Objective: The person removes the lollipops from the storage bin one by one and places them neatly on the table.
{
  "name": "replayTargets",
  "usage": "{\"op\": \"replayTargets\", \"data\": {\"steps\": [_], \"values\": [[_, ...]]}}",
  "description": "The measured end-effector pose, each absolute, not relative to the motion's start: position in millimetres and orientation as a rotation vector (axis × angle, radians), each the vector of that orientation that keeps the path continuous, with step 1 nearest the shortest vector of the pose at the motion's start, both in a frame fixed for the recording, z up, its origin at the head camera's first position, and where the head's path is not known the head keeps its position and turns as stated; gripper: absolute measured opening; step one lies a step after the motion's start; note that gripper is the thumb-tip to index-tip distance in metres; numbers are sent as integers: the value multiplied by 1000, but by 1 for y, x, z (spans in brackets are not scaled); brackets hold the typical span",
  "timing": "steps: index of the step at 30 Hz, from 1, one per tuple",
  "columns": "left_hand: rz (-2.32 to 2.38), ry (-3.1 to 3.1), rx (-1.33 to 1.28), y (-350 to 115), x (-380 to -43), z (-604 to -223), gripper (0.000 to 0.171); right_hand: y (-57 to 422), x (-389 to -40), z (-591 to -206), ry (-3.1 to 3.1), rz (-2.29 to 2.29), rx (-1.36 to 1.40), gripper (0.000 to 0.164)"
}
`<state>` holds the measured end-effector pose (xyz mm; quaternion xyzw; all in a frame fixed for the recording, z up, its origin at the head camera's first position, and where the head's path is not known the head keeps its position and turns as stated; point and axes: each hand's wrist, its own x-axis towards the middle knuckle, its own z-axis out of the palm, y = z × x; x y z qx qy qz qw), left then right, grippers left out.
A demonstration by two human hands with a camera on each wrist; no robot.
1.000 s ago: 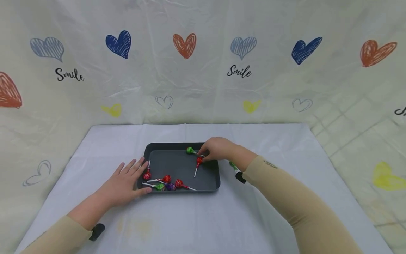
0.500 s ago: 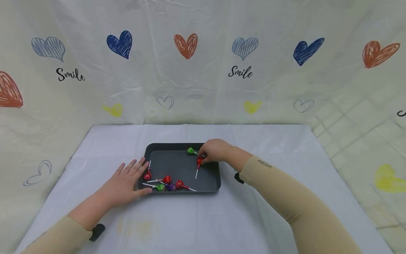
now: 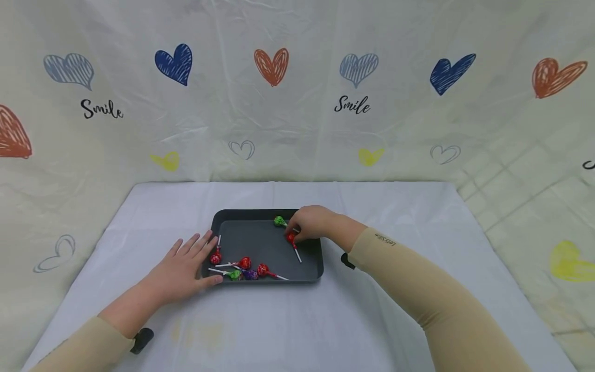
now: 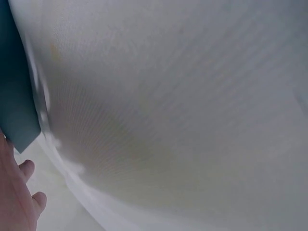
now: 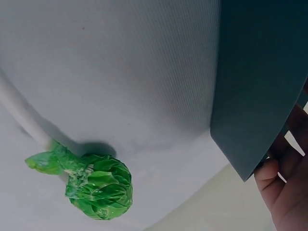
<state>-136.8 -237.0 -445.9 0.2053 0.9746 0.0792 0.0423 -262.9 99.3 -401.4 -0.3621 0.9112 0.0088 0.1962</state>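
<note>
A dark grey tray (image 3: 253, 240) lies on the white-covered table. My left hand (image 3: 181, 268) rests, fingers spread, against its left side. Inside the tray's right part, my right hand (image 3: 316, 222) pinches a red lollipop (image 3: 291, 237), whose stick points down and right. Just left of those fingertips lies a green lollipop (image 3: 279, 221), its stick partly covered by the hand. Along the near side are a red lollipop (image 3: 244, 263), a green one (image 3: 235, 274), a purple lollipop (image 3: 250, 274) and another red one (image 3: 263, 269). One more red lollipop (image 3: 216, 257) sits at the left wall.
Outside the tray, a green lollipop (image 5: 103, 187) lies on the tablecloth in the right wrist view; in the head view the right arm hides it. Behind the table (image 3: 395, 201) hangs a pale sheet (image 3: 307, 124) printed with hearts.
The red lollipop in my right hand has turned, its stick swinging from lower left to lower right. My right forearm has shifted slightly left. The left hand stays put.
</note>
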Motion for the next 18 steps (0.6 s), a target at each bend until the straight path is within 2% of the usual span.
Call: {"op": "replayTargets", "data": {"steps": [18], "values": [[199, 2944, 601, -237, -137, -443, 105, 109, -257, -399, 2520, -99, -992, 22]]}}
